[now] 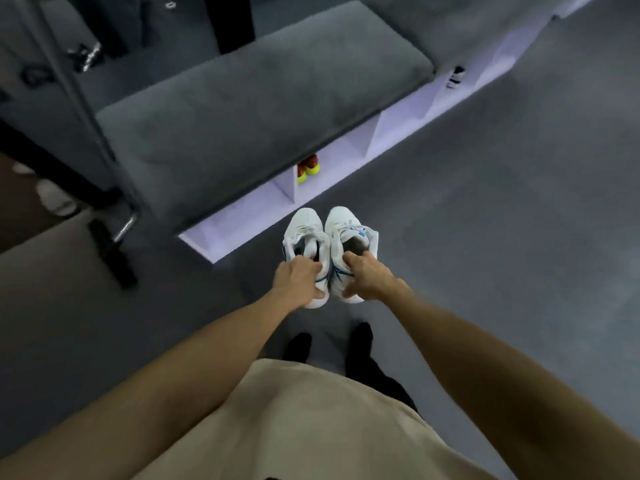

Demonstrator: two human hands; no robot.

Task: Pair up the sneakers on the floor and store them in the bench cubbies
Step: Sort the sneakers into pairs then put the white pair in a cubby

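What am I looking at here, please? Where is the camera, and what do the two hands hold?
There is no machine here. The one picture comes from a camera worn on a person's head, looking down. The left hand grips one white sneaker and the right hand grips the matching sneaker, side by side. In front stands a bench with a grey cushion and pale cubbies under it. One cubby holds red and yellow shoes; another, farther right, a black and white shoe.

Red-yellow sneakers [307, 167] in bench cubby [332, 157]
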